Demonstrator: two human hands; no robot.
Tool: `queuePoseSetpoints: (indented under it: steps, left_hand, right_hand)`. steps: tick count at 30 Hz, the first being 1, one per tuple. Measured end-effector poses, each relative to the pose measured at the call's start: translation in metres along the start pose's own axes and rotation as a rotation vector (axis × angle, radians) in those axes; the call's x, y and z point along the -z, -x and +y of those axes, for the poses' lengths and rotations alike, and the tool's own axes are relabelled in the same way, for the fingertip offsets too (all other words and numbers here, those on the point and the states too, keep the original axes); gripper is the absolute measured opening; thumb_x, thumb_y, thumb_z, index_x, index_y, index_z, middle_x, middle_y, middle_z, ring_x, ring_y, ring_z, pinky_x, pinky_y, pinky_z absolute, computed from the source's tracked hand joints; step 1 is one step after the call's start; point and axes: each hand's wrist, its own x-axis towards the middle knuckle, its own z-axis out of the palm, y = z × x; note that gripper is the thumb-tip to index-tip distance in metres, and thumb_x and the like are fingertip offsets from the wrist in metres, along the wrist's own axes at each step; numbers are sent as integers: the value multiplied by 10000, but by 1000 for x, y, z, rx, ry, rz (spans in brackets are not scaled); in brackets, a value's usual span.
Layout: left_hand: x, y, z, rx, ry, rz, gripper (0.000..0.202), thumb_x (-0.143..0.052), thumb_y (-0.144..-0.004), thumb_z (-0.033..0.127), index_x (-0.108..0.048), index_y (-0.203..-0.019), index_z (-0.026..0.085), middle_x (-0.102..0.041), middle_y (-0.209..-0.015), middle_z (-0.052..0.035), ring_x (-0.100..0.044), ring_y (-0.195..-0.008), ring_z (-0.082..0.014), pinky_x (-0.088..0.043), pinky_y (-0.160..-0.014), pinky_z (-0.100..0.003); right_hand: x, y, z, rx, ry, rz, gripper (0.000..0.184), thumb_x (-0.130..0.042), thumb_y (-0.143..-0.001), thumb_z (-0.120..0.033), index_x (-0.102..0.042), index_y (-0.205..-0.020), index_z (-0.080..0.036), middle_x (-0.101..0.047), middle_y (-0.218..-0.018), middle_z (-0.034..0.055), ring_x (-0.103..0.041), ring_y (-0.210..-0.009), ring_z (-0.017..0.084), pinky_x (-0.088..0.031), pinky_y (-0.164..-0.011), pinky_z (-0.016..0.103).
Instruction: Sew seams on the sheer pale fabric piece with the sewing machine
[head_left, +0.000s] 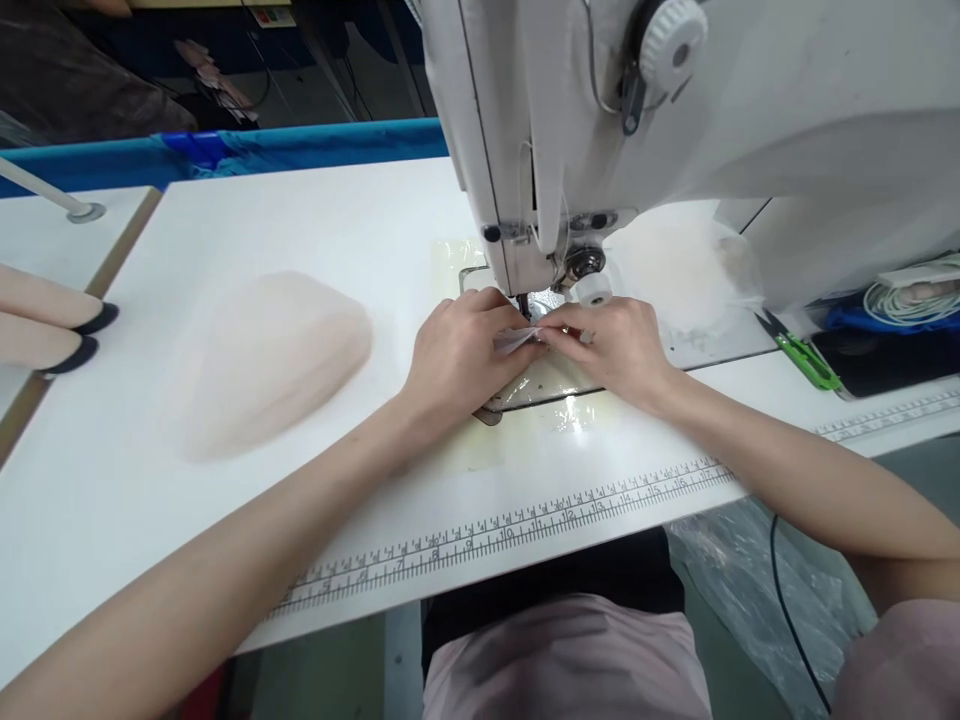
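Observation:
My left hand (459, 352) and my right hand (616, 345) meet just in front of the needle of a white sewing machine (675, 130). Both pinch a small pale piece of fabric (519, 340) that lies between their fingertips on the metal needle plate (547, 385). The fingers of both hands are curled and pressed on the fabric. The presser foot is mostly hidden behind my fingers.
A pile of pale pink fabric pieces (274, 355) lies on the white table (225, 230) to the left. Another pale pile (679, 265) sits behind the machine arm. Green thread snips (806, 358) lie at the right. A printed ruler (525, 525) runs along the front edge.

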Motion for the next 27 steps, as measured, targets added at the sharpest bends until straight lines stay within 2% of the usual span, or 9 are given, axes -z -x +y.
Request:
queuePoseSetpoints:
  steps: [3,6,8,11,14,20,27]
  left_hand:
    - [-2,8,2,-171,-107,79,178,-589,-900,286,-741,-890,195,-689,-913,-66,-623,-854,-247,-503,-671,-376]
    - [2,24,4,-379,-250,138,198,-548,-925,230,-731,-986,183,-717,-987,-84,-632,-926,-272,-519,-718,-405]
    - [4,36,6,-434,-283,141,213,-550,-915,182,-706,-1055,151,-719,-1086,-96,-641,-1005,-283,-532,-784,-421]
    - [6,47,5,-424,-227,67,296,-526,-921,157,-643,-1193,140,-669,-1226,-103,-617,-1149,-276,-507,-950,-458]
    - [6,49,4,-415,-181,19,326,-500,-936,160,-610,-1241,131,-649,-1250,-109,-617,-1167,-258,-459,-1043,-482]
    - [6,47,3,-419,-196,28,310,-482,-945,158,-614,-1224,126,-641,-1252,-110,-626,-1156,-246,-456,-1058,-491]
    - [5,46,3,-414,-209,44,299,-483,-948,165,-621,-1208,120,-642,-1245,-118,-633,-1146,-249,-455,-1058,-510]
  right_hand:
    - [2,5,0,96,-12,-9,179,-587,-928,-292,-755,-893,-242,-760,-826,-41,-673,-699,136,-437,-588,262]
    - [4,12,-1,324,81,9,197,-574,-930,-225,-751,-844,-209,-762,-966,-26,-681,-915,194,-499,-687,321]
    - [5,17,-3,432,157,38,217,-545,-936,-187,-749,-863,-192,-753,-1023,-9,-662,-1013,206,-524,-801,358]
    - [7,21,-5,484,178,16,230,-514,-951,-202,-734,-971,-139,-745,-1052,38,-653,-1059,197,-500,-975,371]
    - [9,22,-6,487,180,-14,234,-511,-952,-210,-721,-1010,-123,-741,-1068,53,-646,-1087,200,-490,-1008,394]
    - [11,23,-4,490,199,-43,255,-479,-969,-212,-715,-1021,-128,-740,-1073,42,-635,-1110,190,-465,-1049,396]
    - [11,21,-6,490,224,-31,252,-481,-967,-200,-724,-992,-140,-743,-1061,34,-650,-1086,186,-481,-1024,394]
